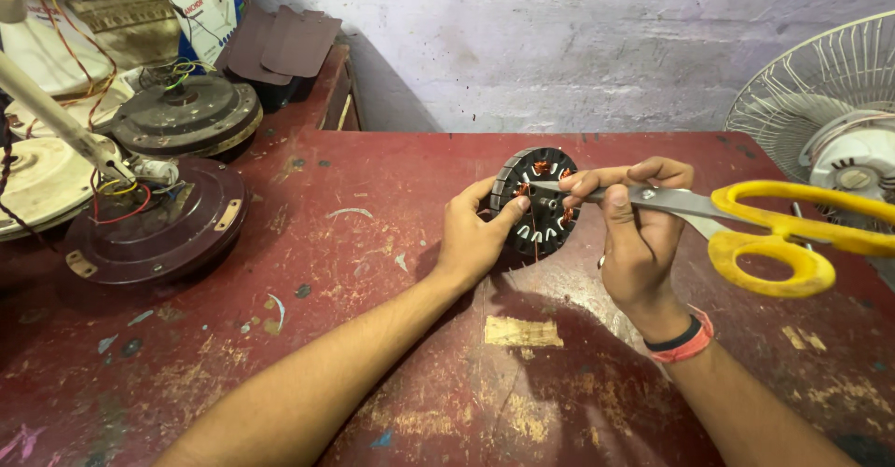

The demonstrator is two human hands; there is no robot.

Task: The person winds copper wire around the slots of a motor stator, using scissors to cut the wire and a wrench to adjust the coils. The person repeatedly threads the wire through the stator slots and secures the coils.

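Observation:
A round black motor stator (539,202) with copper windings stands on edge on the worn red table (392,271). My left hand (474,235) grips its left rim, thumb across the face. My right hand (640,234) holds yellow-handled scissors (746,225) by the blades, near the pivot. The blade tips touch the stator's centre. The yellow handles stick out to the right, past my wrist.
Several ceiling fan motor housings (158,229) with loose wires sit at the table's left. A white table fan with a wire guard (830,103) stands at the right edge. A painted wall (578,38) runs behind the table. Dark fan blades (289,43) lie at the back left.

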